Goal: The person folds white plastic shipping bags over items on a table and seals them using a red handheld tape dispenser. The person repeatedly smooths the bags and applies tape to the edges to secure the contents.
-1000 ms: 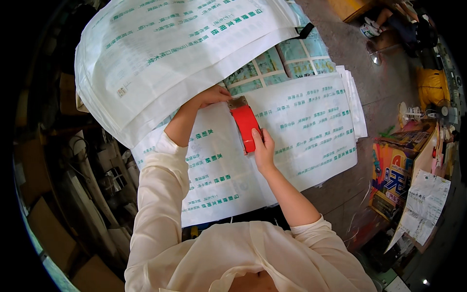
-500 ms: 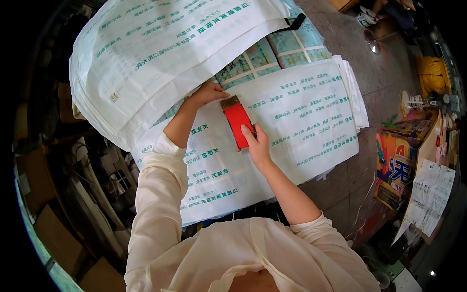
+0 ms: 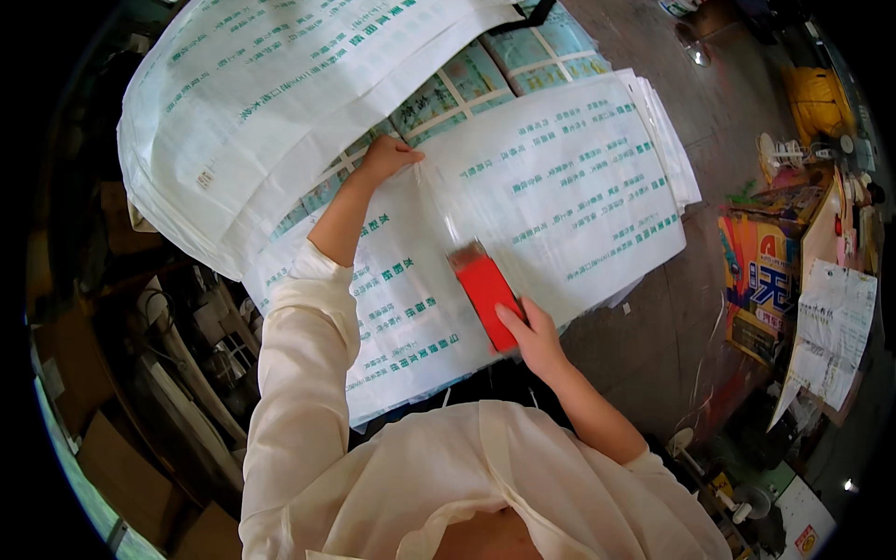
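Note:
A red tape dispenser (image 3: 487, 299) with a toothed metal head is gripped in my right hand (image 3: 539, 343), thumb along its top. It is above the near part of a white sheet (image 3: 579, 177) printed with green characters. A shiny strip of clear tape (image 3: 448, 210) runs from the dispenser's head toward my left hand (image 3: 387, 159). That hand has its fingers together at the sheet's far edge, where the strip ends; its exact hold is partly hidden. Beneath the sheet lie wrapped, greenish paper packs (image 3: 457, 89) with pale straps.
More printed white sheets (image 3: 233, 140) are folded back at the far left, with a dark strap (image 3: 537, 17) at their edge. On the right, a colourful box (image 3: 758, 280), a hanging paper (image 3: 826, 336) and a yellow bundle (image 3: 819, 103). Cardboard (image 3: 121, 467) stands at the lower left.
My right hand has drawn the red tape dispenser toward me and slightly right, and a length of clear tape now shows behind it. The left hand stays at the sheet's far edge.

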`<state>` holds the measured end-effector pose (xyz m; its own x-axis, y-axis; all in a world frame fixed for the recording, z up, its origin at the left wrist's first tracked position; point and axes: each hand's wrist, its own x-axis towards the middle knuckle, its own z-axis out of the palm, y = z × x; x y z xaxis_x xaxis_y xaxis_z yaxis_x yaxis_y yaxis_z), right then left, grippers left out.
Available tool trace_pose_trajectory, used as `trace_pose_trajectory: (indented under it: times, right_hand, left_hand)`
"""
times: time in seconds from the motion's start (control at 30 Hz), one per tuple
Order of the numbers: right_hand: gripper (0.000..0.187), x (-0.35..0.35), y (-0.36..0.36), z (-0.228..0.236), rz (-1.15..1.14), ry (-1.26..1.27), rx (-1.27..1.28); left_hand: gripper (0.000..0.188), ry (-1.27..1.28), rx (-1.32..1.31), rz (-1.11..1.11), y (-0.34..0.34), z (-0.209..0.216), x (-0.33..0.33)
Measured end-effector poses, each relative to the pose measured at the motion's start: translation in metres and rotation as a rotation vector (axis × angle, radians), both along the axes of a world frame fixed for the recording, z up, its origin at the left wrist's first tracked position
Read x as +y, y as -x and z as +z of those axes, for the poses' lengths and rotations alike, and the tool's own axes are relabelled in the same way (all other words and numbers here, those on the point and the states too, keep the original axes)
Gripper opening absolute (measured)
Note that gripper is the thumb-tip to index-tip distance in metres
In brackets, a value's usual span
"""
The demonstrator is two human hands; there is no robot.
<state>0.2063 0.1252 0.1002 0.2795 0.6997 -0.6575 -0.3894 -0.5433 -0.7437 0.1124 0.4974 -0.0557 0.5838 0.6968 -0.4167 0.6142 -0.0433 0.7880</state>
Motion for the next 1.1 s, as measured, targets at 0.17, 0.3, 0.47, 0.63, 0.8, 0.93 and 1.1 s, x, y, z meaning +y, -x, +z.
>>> trace_pose_trajectory:
  times: [0.17, 0.3, 0.47, 0.63, 0.8, 0.93, 1.1]
  right_hand:
    - [0.033, -0.114, 0.008, 0.044, 0.025, 0.180, -0.140]
    - [0.033, -0.155, 0.017, 0.048, 0.090, 0.224, -0.306]
    - [0.033, -0.174, 0.022, 0.044, -0.011, 0.228, -0.247]
    - [0.033, -0.184, 0.025, 0.035, 0.003, 0.251, -0.253]
    - [0.033, -0.175, 0.033, 0.029, -0.107, 0.243, -0.123]
    - [0.033, -0.166, 0.037, 0.020, -0.100, 0.273, -0.124]
    - [0.033, -0.153, 0.034, 0.028, -0.084, 0.311, -0.118]
  left_hand:
    - [0.035, -0.057, 0.024, -0.004, -0.001, -0.003, 0.002]
    - [0.035, -0.097, 0.068, -0.013, -0.007, 0.005, -0.004]
    - [0.035, -0.248, 0.113, -0.034, -0.008, 0.009, -0.008]
    - [0.035, -0.238, 0.166, -0.052, -0.007, 0.014, -0.009]
    - [0.033, -0.333, 0.299, -0.030, -0.016, 0.042, -0.033]
    - [0.049, -1.157, 0.233, -0.050, -0.022, 0.050, -0.085]
    - [0.067, -1.037, -0.027, -0.192, -0.029, 0.066, -0.225]
